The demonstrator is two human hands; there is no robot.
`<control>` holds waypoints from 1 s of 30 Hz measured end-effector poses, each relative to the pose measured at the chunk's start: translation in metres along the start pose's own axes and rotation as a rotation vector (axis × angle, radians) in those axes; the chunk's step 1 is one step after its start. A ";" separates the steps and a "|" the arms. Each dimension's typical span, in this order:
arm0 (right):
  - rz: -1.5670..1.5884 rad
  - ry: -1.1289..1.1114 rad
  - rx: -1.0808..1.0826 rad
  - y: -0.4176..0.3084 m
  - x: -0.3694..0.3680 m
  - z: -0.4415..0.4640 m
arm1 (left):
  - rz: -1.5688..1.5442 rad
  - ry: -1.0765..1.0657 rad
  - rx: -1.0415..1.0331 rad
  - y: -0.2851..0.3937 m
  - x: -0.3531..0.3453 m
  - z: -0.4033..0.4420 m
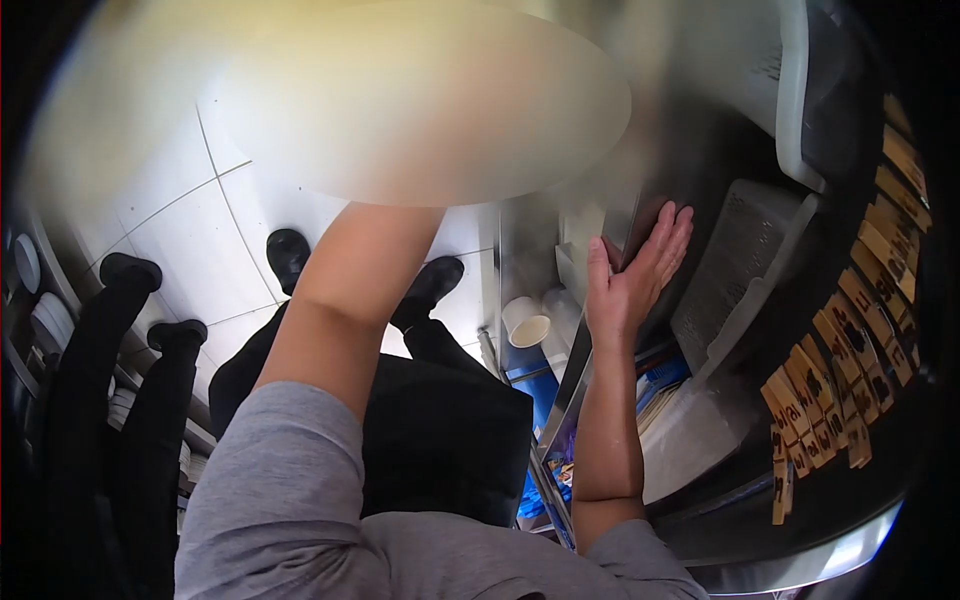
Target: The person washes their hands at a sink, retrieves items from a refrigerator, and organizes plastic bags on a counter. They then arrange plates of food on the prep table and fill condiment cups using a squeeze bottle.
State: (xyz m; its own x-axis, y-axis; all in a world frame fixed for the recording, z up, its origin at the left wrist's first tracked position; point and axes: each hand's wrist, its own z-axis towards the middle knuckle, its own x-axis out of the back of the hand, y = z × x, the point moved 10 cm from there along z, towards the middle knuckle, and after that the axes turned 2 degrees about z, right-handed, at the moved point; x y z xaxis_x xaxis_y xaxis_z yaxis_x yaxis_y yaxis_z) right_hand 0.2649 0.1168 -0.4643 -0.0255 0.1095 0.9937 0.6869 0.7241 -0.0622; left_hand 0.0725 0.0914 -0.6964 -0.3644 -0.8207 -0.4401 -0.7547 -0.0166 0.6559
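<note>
My right hand (640, 265) lies on a dark surface by a metal edge. Its fingers are stretched out, its thumb stands apart, and nothing is in it. Just right of it is a translucent perforated plastic basket (740, 260), tilted in this view. Below and left of the hand, a pale paper cup (524, 326) lies on its side in the open space beside the counter. My left forearm (350, 265) reaches up into a large blurred oval. The left hand is smeared there, so its fingers and anything in them cannot be made out.
Many wooden clips with dark markings (850, 335) line the right edge. Blue packets (540, 390) lie low beside the counter. At left, another person's black-clad legs (160, 400) stand near stacked white dishes (52, 320). The floor is white tile (180, 215).
</note>
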 end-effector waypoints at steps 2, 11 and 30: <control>0.004 0.001 0.001 -0.002 0.000 0.001 | 0.031 0.013 0.013 0.007 0.004 -0.007; -0.007 -0.031 -0.013 0.000 -0.003 0.001 | 0.066 0.016 -0.113 -0.011 -0.044 0.013; -0.027 0.019 0.018 0.004 -0.001 -0.002 | -0.290 -0.098 0.671 -0.227 -0.145 -0.209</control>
State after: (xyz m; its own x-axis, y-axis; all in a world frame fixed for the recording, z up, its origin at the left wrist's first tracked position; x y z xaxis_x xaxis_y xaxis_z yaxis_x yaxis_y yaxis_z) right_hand 0.2690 0.1181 -0.4657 -0.0301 0.0767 0.9966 0.6726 0.7391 -0.0366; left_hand 0.4102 0.0947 -0.6534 -0.1228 -0.7814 -0.6118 -0.9881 0.1537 0.0020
